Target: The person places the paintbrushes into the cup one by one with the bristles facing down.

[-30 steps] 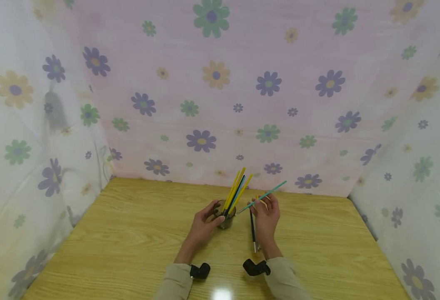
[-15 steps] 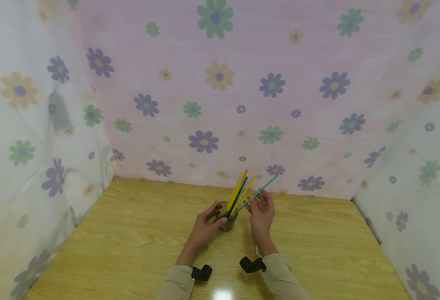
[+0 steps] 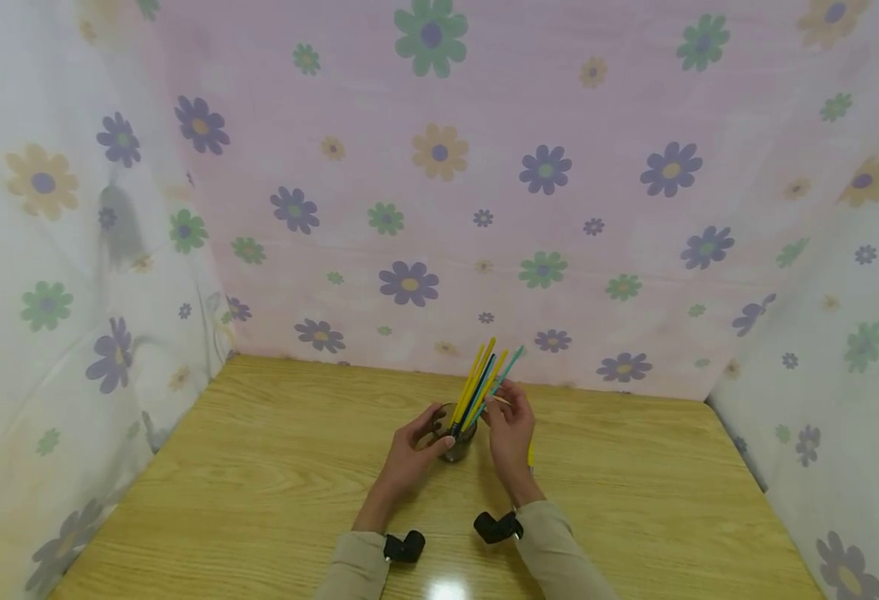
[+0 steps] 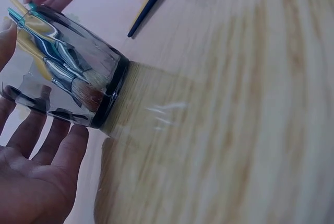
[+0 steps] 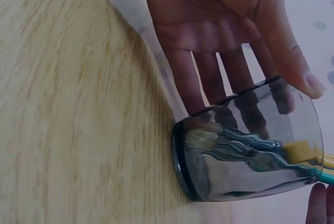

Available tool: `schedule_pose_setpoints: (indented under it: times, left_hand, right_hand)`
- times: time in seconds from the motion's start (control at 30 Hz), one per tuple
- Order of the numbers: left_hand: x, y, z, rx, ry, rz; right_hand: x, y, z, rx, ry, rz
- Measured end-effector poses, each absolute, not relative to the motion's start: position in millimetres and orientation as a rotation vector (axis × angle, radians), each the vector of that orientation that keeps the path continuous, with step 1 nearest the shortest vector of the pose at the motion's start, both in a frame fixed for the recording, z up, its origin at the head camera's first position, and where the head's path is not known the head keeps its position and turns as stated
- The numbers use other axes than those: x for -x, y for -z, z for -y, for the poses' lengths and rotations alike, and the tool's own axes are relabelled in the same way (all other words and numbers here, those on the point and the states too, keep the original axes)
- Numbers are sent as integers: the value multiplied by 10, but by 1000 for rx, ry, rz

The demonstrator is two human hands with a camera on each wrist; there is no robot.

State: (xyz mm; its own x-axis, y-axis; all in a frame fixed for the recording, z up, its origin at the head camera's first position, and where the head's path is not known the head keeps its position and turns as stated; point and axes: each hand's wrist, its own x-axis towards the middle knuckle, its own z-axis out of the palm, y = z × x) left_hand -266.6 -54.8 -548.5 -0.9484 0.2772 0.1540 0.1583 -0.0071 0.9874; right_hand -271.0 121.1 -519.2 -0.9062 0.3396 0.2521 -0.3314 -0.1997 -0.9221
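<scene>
A smoky clear glass (image 3: 452, 451) stands on the table with several paintbrushes, yellow (image 3: 473, 379), dark blue and teal, leaning in it, bristles down. My left hand (image 3: 407, 458) holds the glass, fingers along one side and thumb near the rim, as the left wrist view shows. To its right, my right hand (image 3: 512, 433) pinches a teal paintbrush (image 3: 514, 360) whose lower end reaches into the glass beside the others. Bristle ends (image 4: 88, 91) show through the glass near its base. The right fingertips (image 5: 317, 205) appear at the rim in the right wrist view.
More paintbrushes lie on the wooden table (image 3: 274, 467) to the right of the glass: a yellow brush (image 3: 531, 457) peeks out past the right hand, and a dark blue brush (image 4: 151, 4) shows in the left wrist view. Flower-printed cloth (image 3: 349, 275) hangs behind and at both sides.
My right hand has moved left toward the glass. The teal brush has swung more upright, and its bristle end has gone from beside the rim into the glass. My left hand keeps its hold.
</scene>
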Motion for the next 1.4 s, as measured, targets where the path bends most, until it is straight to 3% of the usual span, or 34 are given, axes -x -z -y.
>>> schedule_pose_setpoints:
  times: [0.47,0.87,1.13,1.4]
  left_hand:
    - [2662,5474,477,-522,-2119,-2133]
    - [2664,5488,498,-482,-2131,-2109]
    - [2663,5479,543,-504,-2128,-2124]
    - [2658,5480,540,-482,-2129,-2124]
  right_hand:
    - [2534,5214,-1328,66,-2174,1737]
    - [2230,5188,-1909,441,-2262,1838]
    - [2147,5228,-2290,551,-2272,2058]
    - [2187,5272,-2358,587,-2086,2309]
